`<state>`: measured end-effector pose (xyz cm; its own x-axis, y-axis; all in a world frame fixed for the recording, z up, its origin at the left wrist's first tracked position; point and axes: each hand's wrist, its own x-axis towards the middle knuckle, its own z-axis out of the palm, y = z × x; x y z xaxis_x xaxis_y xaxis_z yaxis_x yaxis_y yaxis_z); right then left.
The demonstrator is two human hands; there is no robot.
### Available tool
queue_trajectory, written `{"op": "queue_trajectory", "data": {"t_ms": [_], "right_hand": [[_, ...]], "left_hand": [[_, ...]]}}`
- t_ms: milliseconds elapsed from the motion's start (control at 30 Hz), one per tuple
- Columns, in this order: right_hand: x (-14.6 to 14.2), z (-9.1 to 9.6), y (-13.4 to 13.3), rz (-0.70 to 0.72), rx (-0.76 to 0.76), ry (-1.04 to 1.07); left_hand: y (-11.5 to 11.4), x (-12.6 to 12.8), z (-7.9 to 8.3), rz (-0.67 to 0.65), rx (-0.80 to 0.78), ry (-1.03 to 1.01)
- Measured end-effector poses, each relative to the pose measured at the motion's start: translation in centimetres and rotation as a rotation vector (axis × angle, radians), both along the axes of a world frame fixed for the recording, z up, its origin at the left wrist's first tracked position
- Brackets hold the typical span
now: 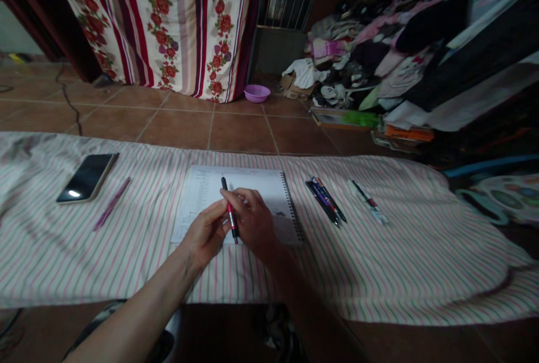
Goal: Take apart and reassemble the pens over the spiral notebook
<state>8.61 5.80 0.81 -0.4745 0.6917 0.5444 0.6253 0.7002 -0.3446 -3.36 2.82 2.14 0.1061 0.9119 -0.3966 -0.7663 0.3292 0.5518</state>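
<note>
A black and red pen [231,218] is held between both hands, its tip pointing away from me. My left hand [207,229] pinches it from the left side. From the right, the fingers of my right hand [255,220] close on the same pen. Beneath the hands lies a spiral notebook [269,183], its coil along the right edge and faint print on its left part. Several dark pens [325,201] lie in a bunch right of the notebook. Farther right is another pen [365,195] by a clear wrapper. The hands partly cover the page.
At the left of the striped cloth [147,205] lie a phone [87,177] and a purple pen [112,204]. Beyond the cloth, a purple basin [256,93] stands on the tiled floor near a flowered curtain [185,26]. Piled clothes [379,42] fill the back right.
</note>
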Motion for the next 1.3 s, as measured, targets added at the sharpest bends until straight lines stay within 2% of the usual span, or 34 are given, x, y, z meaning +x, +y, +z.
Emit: {"op": "queue_trajectory", "data": {"t_ms": [300, 500, 633, 767, 867, 1000, 1133, 1300], "right_hand": [[0.0, -0.4, 0.1, 0.023, 0.023, 0.001], [0.4, -0.1, 0.1, 0.006, 0.065, -0.001], [2.3, 0.1, 0.8, -0.092, 0.062, 0.054], [5.5, 0.2, 1.7, -0.194, 0.019, 0.07], [8.0, 0.3, 2.0, -0.26, -0.095, 0.048], [10.6, 0.1, 1.8, -0.281, -0.231, -0.021], [11.4, -0.6, 1.4, -0.257, -0.299, -0.087], [10.6, -1.0, 1.4, -0.238, -0.315, -0.15]], "left_hand": [[0.0, 0.0, -0.6, -0.011, 0.047, 0.036], [0.1, -0.1, 0.3, -0.036, 0.065, 0.091], [0.2, 0.0, 1.2, -0.003, 0.045, 0.154], [0.1, 0.2, 1.5, -0.039, -0.005, 0.24], [0.1, 0.1, 1.2, -0.047, -0.016, 0.277], [0.1, 0.2, 0.8, -0.053, -0.04, 0.302], [0.0, 0.6, 0.9, -0.071, -0.042, 0.309], [-0.2, 1.0, 0.9, -0.094, -0.023, 0.32]]}}
